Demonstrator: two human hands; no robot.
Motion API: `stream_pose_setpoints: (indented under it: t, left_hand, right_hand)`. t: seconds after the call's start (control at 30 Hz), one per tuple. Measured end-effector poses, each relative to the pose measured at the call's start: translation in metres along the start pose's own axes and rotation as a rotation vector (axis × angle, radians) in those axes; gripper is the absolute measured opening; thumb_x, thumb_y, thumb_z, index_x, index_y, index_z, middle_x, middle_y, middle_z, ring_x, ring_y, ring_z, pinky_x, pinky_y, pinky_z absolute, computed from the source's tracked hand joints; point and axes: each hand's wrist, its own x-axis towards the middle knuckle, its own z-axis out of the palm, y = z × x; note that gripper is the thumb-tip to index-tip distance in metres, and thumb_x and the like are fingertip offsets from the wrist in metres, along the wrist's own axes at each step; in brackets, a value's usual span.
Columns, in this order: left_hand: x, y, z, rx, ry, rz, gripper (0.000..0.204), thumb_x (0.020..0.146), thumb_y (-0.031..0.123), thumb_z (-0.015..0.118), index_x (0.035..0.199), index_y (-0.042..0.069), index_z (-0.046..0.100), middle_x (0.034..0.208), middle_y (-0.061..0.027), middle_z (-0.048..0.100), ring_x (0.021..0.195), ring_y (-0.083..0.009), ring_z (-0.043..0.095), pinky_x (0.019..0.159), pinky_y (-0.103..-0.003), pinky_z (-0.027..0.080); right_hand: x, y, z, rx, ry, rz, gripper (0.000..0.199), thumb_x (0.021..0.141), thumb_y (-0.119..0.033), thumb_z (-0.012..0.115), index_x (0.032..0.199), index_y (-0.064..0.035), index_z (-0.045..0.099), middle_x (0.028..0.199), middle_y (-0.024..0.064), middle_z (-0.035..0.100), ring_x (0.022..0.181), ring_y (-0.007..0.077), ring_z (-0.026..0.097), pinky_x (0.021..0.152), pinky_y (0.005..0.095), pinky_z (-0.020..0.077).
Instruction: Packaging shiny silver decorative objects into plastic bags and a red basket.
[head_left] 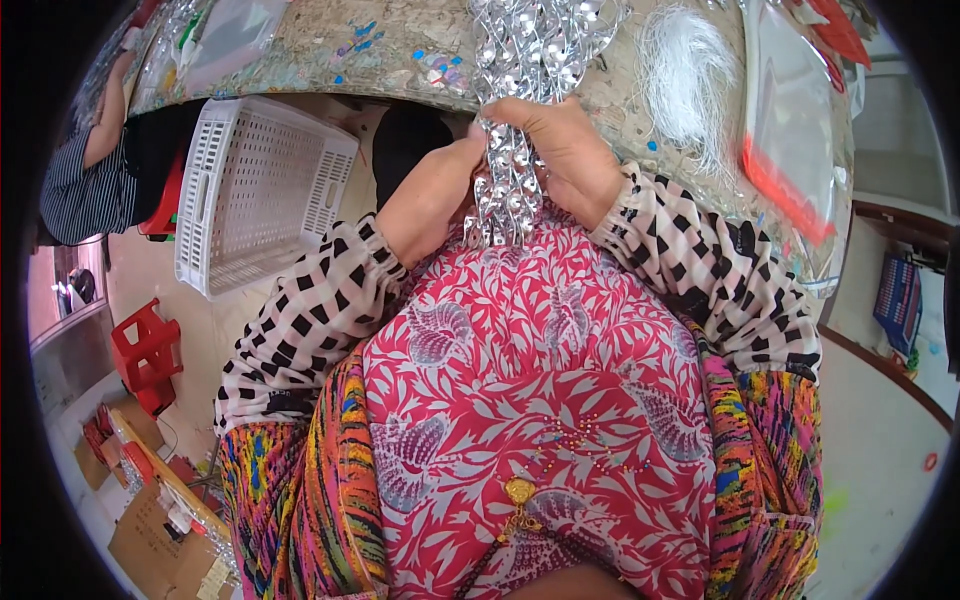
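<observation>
At twelve o'clock, left hand [437,197] and right hand [570,145] grip twisted silver foil strips [508,168], fingers curled closed; white thread [688,80] lies on the surface [618,105] toward half past one

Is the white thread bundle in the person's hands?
No, the white thread bundle lies on the table, while the left hand and right hand hold silver strips.

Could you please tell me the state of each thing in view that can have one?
Left hand: gripping the silver strands
Right hand: gripping the strands
Silver strands: twisted, bunched between the hands
White threads: loose, heaped on the table
Red-edged clear bag: lying flat
White basket: upright or tipped, unclear
Red stool: unoccupied
</observation>
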Motion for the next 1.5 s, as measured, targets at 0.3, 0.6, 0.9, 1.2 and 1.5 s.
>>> stream_pose_setpoints:
  t: [0.3,0.6,0.9,1.2,1.5]
  left_hand:
    - [-0.015,0.007,0.028,0.131,-0.128,0.032,0.076,0.073,0.016,0.076,0.131,0.001,0.029,0.109,-0.0097,0.057,0.101,-0.0193,0.058,0.088,-0.033,0.046]
    - [-0.017,0.027,0.03,0.163,-0.084,0.044,0.062,0.068,-0.003,0.066,0.123,0.001,0.038,0.101,-0.0091,0.057,0.092,-0.0187,0.06,0.08,-0.031,0.049]
    - [-0.005,0.007,0.019,0.156,-0.049,0.08,0.062,0.068,-0.002,0.066,0.122,0.0,0.035,0.1,-0.0103,0.058,0.09,-0.0186,0.061,0.077,-0.032,0.05]
    - [-0.004,0.009,0.012,0.153,-0.059,0.092,0.064,0.065,-0.006,0.066,0.122,0.0,0.038,0.097,-0.0091,0.06,0.087,-0.0197,0.062,0.077,-0.031,0.051]
    - [-0.003,0.007,0.013,0.137,-0.023,0.097,0.058,0.066,-0.005,0.066,0.118,0.0,0.04,0.095,-0.0099,0.06,0.085,-0.0196,0.062,0.076,-0.032,0.052]
  right_hand:
    - [0.001,0.001,-0.003,-0.037,-0.012,-0.042,0.014,0.079,-0.005,0.062,0.091,0.0012,0.059,0.077,0.0055,0.061,0.063,0.0132,0.061,0.057,0.0276,0.0504]
    - [0.007,-0.014,0.01,0.05,-0.003,0.048,0.012,0.081,-0.007,0.062,0.09,0.0002,0.058,0.076,0.0066,0.061,0.063,0.0163,0.062,0.055,0.0299,0.0503]
    - [0.016,0.004,0.006,0.035,0.028,-0.025,0.019,0.08,-0.005,0.063,0.096,0.0029,0.057,0.079,0.0088,0.061,0.064,0.0172,0.062,0.055,0.0306,0.0514]
    - [0.016,0.003,0.009,0.092,-0.021,-0.003,0.019,0.08,-0.005,0.065,0.098,-0.0005,0.058,0.082,0.0075,0.063,0.065,0.0171,0.063,0.057,0.0312,0.0524]
    - [0.015,0.001,0.01,0.072,0.005,0.018,0.018,0.082,-0.008,0.064,0.097,0.001,0.059,0.081,0.0075,0.063,0.065,0.0167,0.063,0.056,0.0309,0.0525]
